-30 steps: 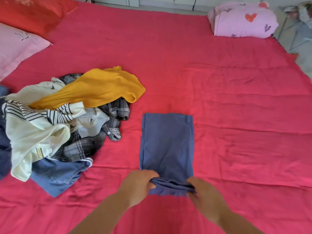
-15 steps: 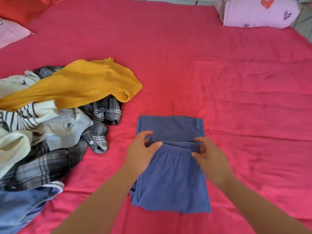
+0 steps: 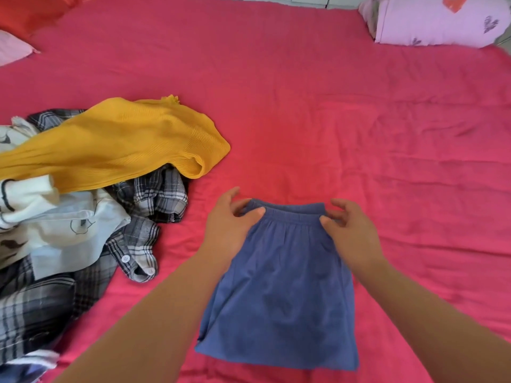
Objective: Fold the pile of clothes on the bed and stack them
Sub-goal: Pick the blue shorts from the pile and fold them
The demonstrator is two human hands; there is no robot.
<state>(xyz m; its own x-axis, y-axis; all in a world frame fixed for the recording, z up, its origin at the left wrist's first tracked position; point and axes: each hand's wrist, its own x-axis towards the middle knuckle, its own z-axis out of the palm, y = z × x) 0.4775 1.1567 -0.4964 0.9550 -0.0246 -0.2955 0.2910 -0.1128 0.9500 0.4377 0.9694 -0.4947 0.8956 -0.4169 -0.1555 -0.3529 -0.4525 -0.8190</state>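
Observation:
A blue garment [image 3: 282, 286] with an elastic waistband lies folded in half on the red bed [image 3: 304, 106], right in front of me. My left hand [image 3: 229, 225] is at the far left corner of the fold, its thumb on the waistband and its fingers spread and relaxed. My right hand [image 3: 351, 233] is at the far right corner with its thumb touching the waistband and its fingers loosely apart. A pile of unfolded clothes [image 3: 69, 217] sits to the left, with a yellow ribbed top [image 3: 116, 145] over a plaid shirt [image 3: 149, 194].
A lilac pillow with hearts [image 3: 437, 20] lies at the far right corner. A pink pillow [image 3: 13, 48] and an orange one [image 3: 30, 9] are at the far left. Wrinkled red sheet stretches to the right of the blue garment.
Both hands carried the near waistband end of the blue garment away from me and laid it on the far end, folding it in half. Their fingers have since loosened.

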